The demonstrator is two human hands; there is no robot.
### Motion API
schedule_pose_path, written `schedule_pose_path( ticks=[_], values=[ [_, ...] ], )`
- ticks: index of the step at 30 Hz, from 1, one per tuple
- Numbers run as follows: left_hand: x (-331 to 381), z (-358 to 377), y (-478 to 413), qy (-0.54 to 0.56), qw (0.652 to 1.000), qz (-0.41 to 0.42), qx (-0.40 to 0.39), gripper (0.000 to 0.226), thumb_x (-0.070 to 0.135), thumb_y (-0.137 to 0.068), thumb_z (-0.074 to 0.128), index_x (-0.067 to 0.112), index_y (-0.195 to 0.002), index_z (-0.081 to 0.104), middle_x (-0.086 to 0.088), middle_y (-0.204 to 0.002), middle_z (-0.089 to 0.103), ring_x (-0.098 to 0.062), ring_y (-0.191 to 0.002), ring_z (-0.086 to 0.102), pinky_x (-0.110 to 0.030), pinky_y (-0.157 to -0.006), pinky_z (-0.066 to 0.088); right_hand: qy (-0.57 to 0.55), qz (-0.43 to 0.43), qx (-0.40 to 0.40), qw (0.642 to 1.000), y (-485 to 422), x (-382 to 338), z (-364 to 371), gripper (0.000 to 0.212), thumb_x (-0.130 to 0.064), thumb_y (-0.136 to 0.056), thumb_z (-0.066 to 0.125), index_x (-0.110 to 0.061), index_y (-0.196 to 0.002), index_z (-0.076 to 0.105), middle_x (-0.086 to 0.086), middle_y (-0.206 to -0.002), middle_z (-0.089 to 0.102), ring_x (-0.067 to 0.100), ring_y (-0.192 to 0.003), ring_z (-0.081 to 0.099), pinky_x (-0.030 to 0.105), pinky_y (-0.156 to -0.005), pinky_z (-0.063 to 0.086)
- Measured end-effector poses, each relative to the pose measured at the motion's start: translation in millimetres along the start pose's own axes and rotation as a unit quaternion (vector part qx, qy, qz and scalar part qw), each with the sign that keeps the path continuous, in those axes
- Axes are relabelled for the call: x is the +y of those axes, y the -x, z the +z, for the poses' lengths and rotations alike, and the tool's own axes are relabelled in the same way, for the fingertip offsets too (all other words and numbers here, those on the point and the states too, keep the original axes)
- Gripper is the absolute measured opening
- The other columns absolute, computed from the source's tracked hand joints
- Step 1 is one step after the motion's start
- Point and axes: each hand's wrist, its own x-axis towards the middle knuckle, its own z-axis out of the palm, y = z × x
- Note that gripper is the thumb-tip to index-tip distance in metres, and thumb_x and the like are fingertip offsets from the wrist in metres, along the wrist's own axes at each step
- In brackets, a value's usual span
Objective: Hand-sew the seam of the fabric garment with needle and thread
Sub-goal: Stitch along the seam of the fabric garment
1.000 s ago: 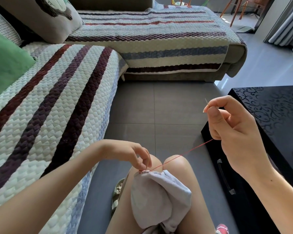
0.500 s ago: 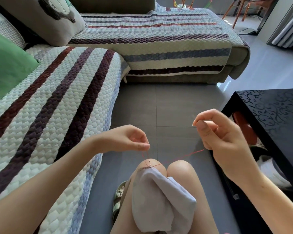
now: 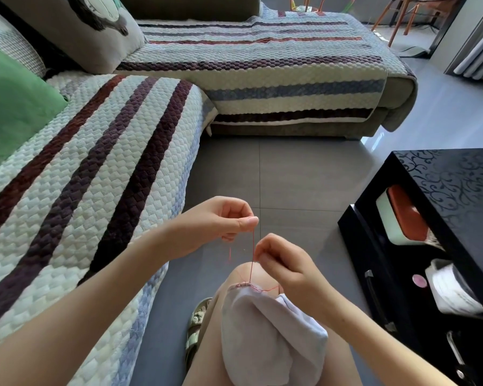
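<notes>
Red thread (image 3: 253, 252) rises taut from the upper edge of a pale grey-white fabric garment (image 3: 271, 335), which is draped over the seated person's knees (image 3: 241, 271) between a striped quilted sofa (image 3: 95, 176) and a glossy black table (image 3: 444, 190), above a grey tiled floor (image 3: 290, 176). The left hand (image 3: 221, 227) pinches the upper end of the strand between thumb and forefinger, its other fingers curled loosely, and a short loose end hangs just beside the pinch. The right hand (image 3: 286, 267) hovers close above the garment's upper edge with its fingers drawn together in a curl; a slack loop of thread runs from the seam (image 3: 244, 285) toward it, but no needle can be made out, and whether this hand holds needle, thread or nothing cannot be told. A short row of red stitches shows along the seam at the garment's upper edge, which suggests that sewing is under way. The present step appears to be the drawing up or securing of a stitch. How much of the seam is left open is hidden by folds of cloth, so the share remaining cannot be judged; trimming the thread seems outstanding.
</notes>
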Motion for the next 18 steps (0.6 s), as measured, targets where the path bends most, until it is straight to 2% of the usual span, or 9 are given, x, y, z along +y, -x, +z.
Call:
schedule_pose_path(
  ticks=[2,4,5,7,9,10,12,15,18],
  values=[
    [-2.3,1.2,-2.4,-0.001,1.0,-0.004,0.003,0.018,0.031,-0.081,0.064,0.014,-0.074,0.062,0.007,-0.06,0.048,-0.007,-0.055,0.037,-0.018,-0.055,0.033,-0.095,-0.02,0.007,0.995,-0.4,-6.9,0.0,0.006,-0.02,-0.086,0.05,-0.027,-0.088,0.05,-0.002,-0.058,0.034,0.014,-0.056,0.03,0.024,-0.054,0.028],
    [-5.0,2.9,-5.7,-0.017,1.0,-0.012,0.012,0.019,0.032,-0.082,0.068,0.014,-0.077,0.063,0.003,-0.065,0.048,-0.009,-0.06,0.039,-0.022,-0.059,0.033,-0.131,-0.044,0.018,0.99,-0.5,-10.6,-1.4,0.015,-0.022,-0.088,0.053,-0.026,-0.102,0.048,-0.002,-0.056,0.026,0.014,-0.053,0.023,0.023,-0.05,0.023],
    [-7.0,3.8,-6.6,-0.031,0.999,-0.015,0.019,0.02,0.033,-0.083,0.071,0.014,-0.079,0.064,0.001,-0.068,0.05,-0.01,-0.063,0.041,-0.023,-0.061,0.034,-0.13,-0.056,0.024,0.99,-1.1,-11.9,-2.0,0.016,-0.022,-0.089,0.053,-0.027,-0.104,0.049,-0.002,-0.055,0.026,0.014,-0.052,0.023,0.024,-0.049,0.023],
    [-13.2,5.8,-9.2,-0.069,0.996,-0.021,0.045,0.019,0.036,-0.084,0.069,0.017,-0.084,0.066,-0.001,-0.077,0.06,-0.011,-0.072,0.052,-0.026,-0.07,0.041,-0.112,-0.072,0.052,0.99,-2.6,-16.3,-4.7,0.01,-0.018,-0.091,0.05,-0.027,-0.093,0.055,-0.003,-0.056,0.035,0.011,-0.052,0.028,0.021,-0.05,0.027],
    [-23.5,10.1,-9.2,-0.135,0.982,-0.032,0.127,0.018,0.038,-0.087,0.068,0.02,-0.089,0.066,-0.001,-0.092,0.067,-0.013,-0.085,0.063,-0.028,-0.079,0.047,-0.114,-0.076,0.086,0.987,-3.5,-19.6,-10.0,0.011,-0.016,-0.09,0.051,-0.019,-0.08,0.056,-0.009,-0.061,0.047,0.004,-0.055,0.037,0.013,-0.055,0.032],
    [-29.5,13.5,-6.6,-0.18,0.965,-0.034,0.189,0.019,0.04,-0.087,0.067,0.021,-0.087,0.065,-0.001,-0.094,0.066,-0.013,-0.087,0.063,-0.026,-0.078,0.048,-0.133,-0.07,0.099,0.984,-3.8,-22.4,-13.8,0.012,-0.017,-0.089,0.051,-0.016,-0.078,0.057,-0.012,-0.062,0.049,0.001,-0.056,0.039,0.011,-0.056,0.033],
    [-40.3,24.8,5.5,-0.253,0.93,-0.021,0.264,0.036,0.051,-0.085,0.062,0.017,-0.073,0.063,0.002,-0.079,0.061,-0.009,-0.072,0.058,-0.024,-0.066,0.043,-0.161,-0.056,0.12,0.978,-3.1,-25.1,-24.3,0.015,-0.02,-0.087,0.054,-0.011,-0.077,0.06,-0.014,-0.064,0.054,0.0,-0.057,0.044,0.011,-0.058,0.036],
    [-52.5,40.8,28.5,-0.255,0.946,-0.021,0.198,0.074,0.078,-0.073,0.042,0.008,-0.054,0.057,0.007,-0.048,0.046,-0.006,-0.048,0.042,-0.022,-0.051,0.03,-0.124,-0.04,0.152,0.98,-2.0,-28.1,-41.1,0.014,-0.028,-0.083,0.063,-0.019,-0.074,0.069,-0.01,-0.076,0.063,0.004,-0.073,0.058,0.013,-0.071,0.043],
    [-66.7,46.8,41.3,-0.228,0.961,-0.046,0.153,0.091,0.094,-0.063,0.033,0.005,-0.054,0.041,0.002,-0.052,0.029,-0.01,-0.052,0.028,-0.031,-0.054,0.021,-0.181,-0.005,0.168,0.969,0.8,-30.8,-57.6,0.011,-0.034,-0.078,0.072,-0.025,-0.073,0.074,-0.004,-0.092,0.069,0.008,-0.094,0.064,0.018,-0.086,0.045]
  ],
)
